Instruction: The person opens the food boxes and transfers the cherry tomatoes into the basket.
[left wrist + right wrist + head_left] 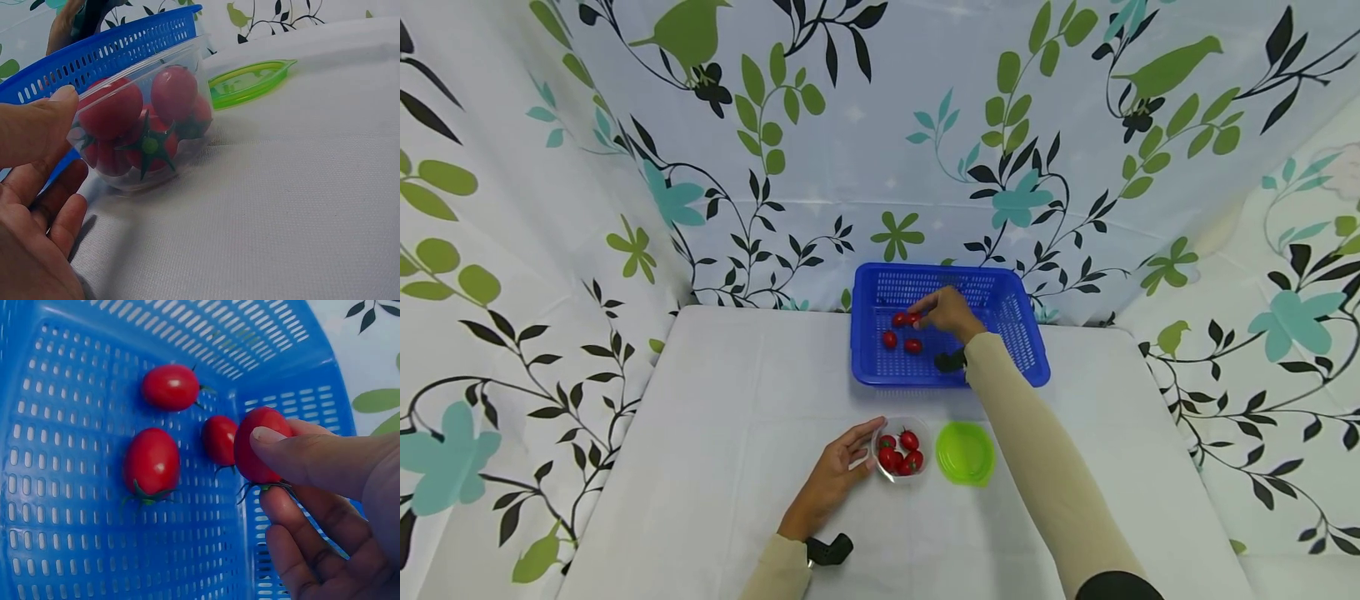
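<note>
My right hand (949, 312) is inside the blue plastic basket (1011, 333). Between thumb and fingers it pinches a cherry tomato (257, 450), clear of the basket floor in the right wrist view. Three other red tomatoes (152, 464) lie in the basket beside it. My left hand (833, 481) holds the left side of a small clear plastic container (928, 451), its thumb at the rim in the left wrist view. Several tomatoes (172, 94) with green stems fill the container, which stands on the table.
Just right of the container lies a bright green lid (966, 452). The white-clothed table (737, 375) meets a curtain (865, 150) printed with leaves and birds, right behind the basket. My right forearm (1052, 467) passes over the table beside the lid.
</note>
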